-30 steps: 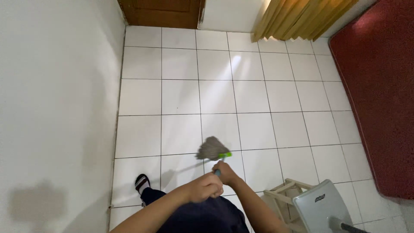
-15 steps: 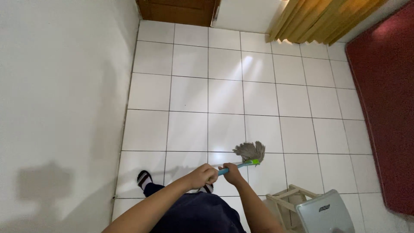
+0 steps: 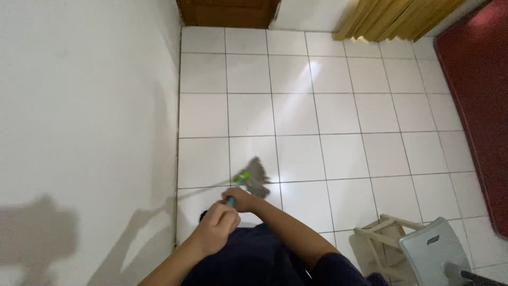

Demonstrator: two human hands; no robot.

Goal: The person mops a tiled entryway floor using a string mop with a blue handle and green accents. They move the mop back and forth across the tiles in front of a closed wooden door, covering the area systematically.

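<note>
A mop with a grey stringy head (image 3: 257, 176) and a green collar lies on the white tiled floor (image 3: 317, 111) just in front of me. Its blue handle runs back toward my body, mostly hidden by my hands. My left hand (image 3: 217, 228) is closed around the handle nearer to me. My right hand (image 3: 241, 198) grips the handle further down, just behind the green collar. My dark trousers fill the bottom of the view.
A white wall (image 3: 84, 132) runs along the left. A brown wooden door (image 3: 227, 13) stands at the far end, beside a yellow curtain (image 3: 397, 18). A dark red rug (image 3: 479, 95) lies at the right. A small wooden stool (image 3: 381, 238) and a grey chair (image 3: 431, 254) stand at the bottom right.
The mop head has swung left across the tiles, from right of my hands to just ahead of them. Both hands kept their grip. The view has shifted a little to the left.
</note>
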